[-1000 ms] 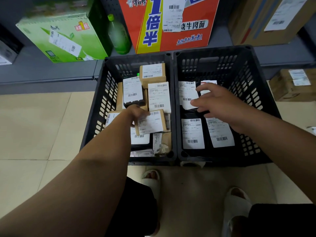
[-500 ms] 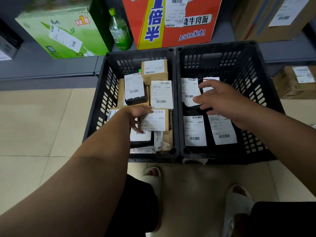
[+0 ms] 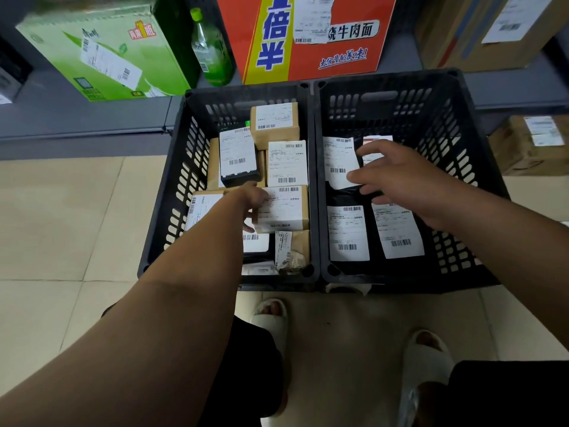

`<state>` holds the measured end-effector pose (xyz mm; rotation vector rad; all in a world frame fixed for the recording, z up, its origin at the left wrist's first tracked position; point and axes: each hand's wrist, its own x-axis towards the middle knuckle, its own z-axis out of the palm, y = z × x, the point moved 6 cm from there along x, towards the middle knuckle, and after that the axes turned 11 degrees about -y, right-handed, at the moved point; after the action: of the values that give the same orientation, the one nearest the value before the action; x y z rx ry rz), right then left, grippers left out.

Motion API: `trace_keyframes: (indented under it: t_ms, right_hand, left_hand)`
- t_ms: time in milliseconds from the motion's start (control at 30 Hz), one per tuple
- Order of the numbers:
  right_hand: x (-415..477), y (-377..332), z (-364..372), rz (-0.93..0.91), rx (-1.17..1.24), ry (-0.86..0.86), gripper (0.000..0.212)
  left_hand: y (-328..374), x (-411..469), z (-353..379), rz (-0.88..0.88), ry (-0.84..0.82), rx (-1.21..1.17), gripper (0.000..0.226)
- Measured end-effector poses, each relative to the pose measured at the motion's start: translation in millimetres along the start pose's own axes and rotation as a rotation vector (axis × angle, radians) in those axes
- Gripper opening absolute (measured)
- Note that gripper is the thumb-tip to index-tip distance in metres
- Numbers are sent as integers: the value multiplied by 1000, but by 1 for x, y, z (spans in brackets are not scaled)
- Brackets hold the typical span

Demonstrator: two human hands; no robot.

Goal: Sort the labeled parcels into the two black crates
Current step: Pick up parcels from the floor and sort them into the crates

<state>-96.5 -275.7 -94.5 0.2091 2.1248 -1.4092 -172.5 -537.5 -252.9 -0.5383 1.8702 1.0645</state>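
Head view, crates: I see the left crate (image 3: 172,192) and the right crate (image 3: 480,167) side by side on the floor, touching along their middle walls, so a parcel can cross in one short move.
Left crate load: mostly brown boxes with white labels up, plus a black box (image 3: 238,155) at the far left.
Right crate load: flat black bags (image 3: 348,197), labels up and readable, which I judge is the sorting rule.
Left hand: my left hand (image 3: 251,200) is partly closed on the near-left edge of a brown labeled box (image 3: 281,208); fingers reach under it, thumb on top. Whether it is lifted I cannot tell.
Right hand: my right hand (image 3: 406,183) hovers spread and empty over the far bags, holding nothing.
Parcel against grip: the box sits right of my left palm, near the crates' shared wall.
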Motion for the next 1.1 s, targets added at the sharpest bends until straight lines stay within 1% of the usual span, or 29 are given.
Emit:
trace_keyframes:
  t_ms: [167,267,300,333,367,400,500,567,700,767,833,933,1033,1100]
  right_hand:
    - [0,-3,-1,-15,-9,1,49]
    - [-1,-4,-3,-36,-43,-3,52]
    - [-2,-3,-4,-40,-62,-9,53]
    - [-3,-2,-5,-42,-94,-19,54]
    - [-4,-2,-6,-40,-138,-32,55]
    - [-4,-2,-8,-36,-180,-41,56]
    - [-8,-4,-15,-31,-317,-33,60]
    - [-14,-10,-24,-65,-395,4,64]
    - [-34,-18,-50,-87,-430,27,68]
    - [-43,-23,-64,-114,-419,58,60]
    - [-54,-23,-78,-139,-386,95,54]
    - [-81,-10,-106,-139,-252,166,45]
    - [-126,17,-136,-156,-64,297,31]
    - [-163,41,-160,-247,17,484,23]
  left_hand:
    - [2,2,-5,22,74,72,62]
    - [7,-3,-4,14,108,115,54]
    - [11,-1,-6,30,134,116,55]
    - [19,-7,-6,54,163,117,61]
    - [28,-10,-7,93,182,108,67]
    - [39,-20,-6,144,211,94,68]
    - [75,-48,1,352,261,79,59]
    - [99,-74,16,477,272,123,56]
    - [122,-121,76,653,181,238,54]
    - [127,-137,109,699,117,299,58]
    - [132,-147,136,705,68,337,59]
    - [142,-162,178,707,-6,351,58]
    - [156,-176,218,751,-52,344,58]
    - [167,-183,248,789,-106,354,53]
